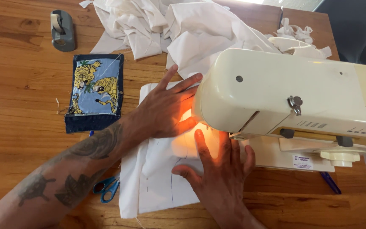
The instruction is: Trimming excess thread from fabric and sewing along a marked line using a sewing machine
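Note:
A cream sewing machine (293, 93) stands on a wooden table (18, 85), its lamp lighting the needle area. A white piece of fabric (157, 182) with drawn pen lines lies flat under the machine's head. My left hand (166, 108) rests flat on the fabric to the left of the needle, fingers spread. My right hand (219, 169) presses flat on the fabric in front of the needle, fingers pointing toward the machine. The needle itself is hidden by the machine's head.
A dark blue patch with yellow tigers (94, 91) lies left of the fabric. Blue-handled scissors (106, 186) peek out under my left forearm. A grey tape dispenser (62, 29) sits at the far left; a heap of white cloth (183, 25) lies behind. A blue pen (330, 183) is at right.

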